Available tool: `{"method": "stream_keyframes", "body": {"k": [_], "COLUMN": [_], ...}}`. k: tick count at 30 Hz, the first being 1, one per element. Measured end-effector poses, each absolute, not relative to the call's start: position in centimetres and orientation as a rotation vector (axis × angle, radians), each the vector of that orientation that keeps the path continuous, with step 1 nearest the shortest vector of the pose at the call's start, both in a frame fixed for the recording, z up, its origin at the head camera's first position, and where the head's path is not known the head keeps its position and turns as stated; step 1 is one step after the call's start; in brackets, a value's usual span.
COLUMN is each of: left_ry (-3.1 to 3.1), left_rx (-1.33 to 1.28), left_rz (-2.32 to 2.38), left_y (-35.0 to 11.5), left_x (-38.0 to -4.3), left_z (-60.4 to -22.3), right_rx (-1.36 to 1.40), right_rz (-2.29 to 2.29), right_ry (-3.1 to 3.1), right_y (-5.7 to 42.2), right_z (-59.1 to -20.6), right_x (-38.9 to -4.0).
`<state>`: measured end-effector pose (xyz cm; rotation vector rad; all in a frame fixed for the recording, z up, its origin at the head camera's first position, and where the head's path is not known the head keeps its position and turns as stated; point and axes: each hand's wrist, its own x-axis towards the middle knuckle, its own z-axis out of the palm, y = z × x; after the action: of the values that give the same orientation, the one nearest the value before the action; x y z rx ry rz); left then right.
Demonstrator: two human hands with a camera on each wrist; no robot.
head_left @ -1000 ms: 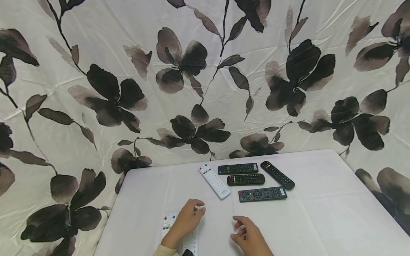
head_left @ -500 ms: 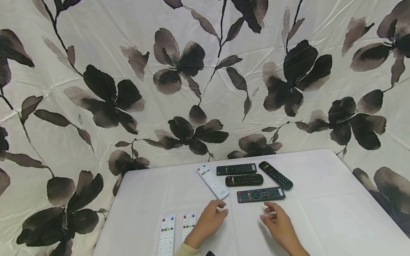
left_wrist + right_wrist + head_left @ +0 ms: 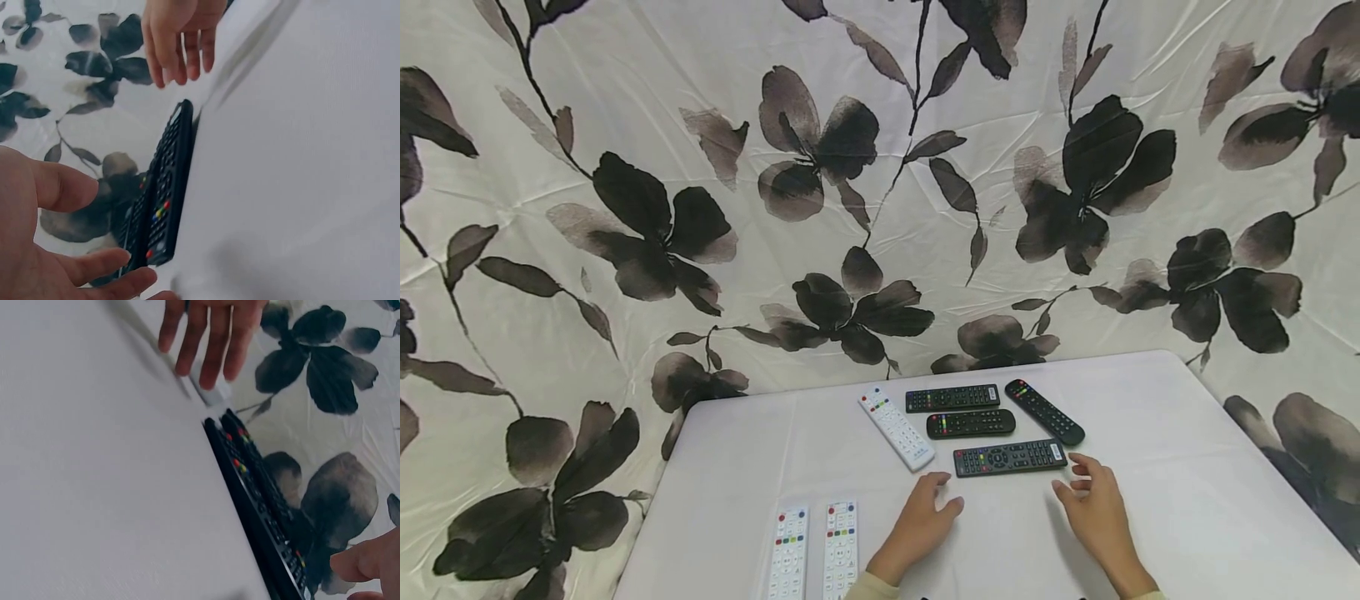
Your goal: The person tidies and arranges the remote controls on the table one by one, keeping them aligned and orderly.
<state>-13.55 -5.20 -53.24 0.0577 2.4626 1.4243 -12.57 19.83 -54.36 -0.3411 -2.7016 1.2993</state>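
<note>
In the head view a black remote control (image 3: pixel 1011 457) with a white sticker at its right end lies across the table. My left hand (image 3: pixel 922 523) hovers off its left end, fingers loosely bent and holding nothing. Off the opposite end is my right hand (image 3: pixel 1097 515), likewise relaxed, with bare space between thumb and fingers. The left wrist view shows the same black remote (image 3: pixel 167 187) low between the two hands. Behind it are a second black remote (image 3: pixel 972 423), a third black remote (image 3: pixel 952 398) and a slanted black remote (image 3: pixel 1045 412). A white remote (image 3: pixel 896 428) slants just beyond my left fingertips.
Two white remotes stand side by side at the front left: an outer one (image 3: pixel 788 552) and an inner one (image 3: pixel 840 548), both cut off by the frame's bottom. The white-covered table (image 3: pixel 1210 492) ends at a floral cloth (image 3: pixel 970 200) hanging behind it.
Both hands have moved right and slightly forward, toward the nearest black remote's ends. The two front white remotes, partly covered by my left hand before, now show. The remotes have stayed put.
</note>
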Motion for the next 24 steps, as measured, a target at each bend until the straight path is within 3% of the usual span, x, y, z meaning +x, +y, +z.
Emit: {"method": "stream_keyframes", "body": {"k": [24], "left_ry": [2.424], "left_rx": [-0.022], "left_rz": [1.5], "left_y": [-1.5], "left_x": [-14.5], "left_z": [-53.9], "right_rx": [-0.332], "right_rz": [1.251], "right_ry": [-2.837], "right_y": [21.2], "right_z": [-54.9], "right_x": [-15.4]}}
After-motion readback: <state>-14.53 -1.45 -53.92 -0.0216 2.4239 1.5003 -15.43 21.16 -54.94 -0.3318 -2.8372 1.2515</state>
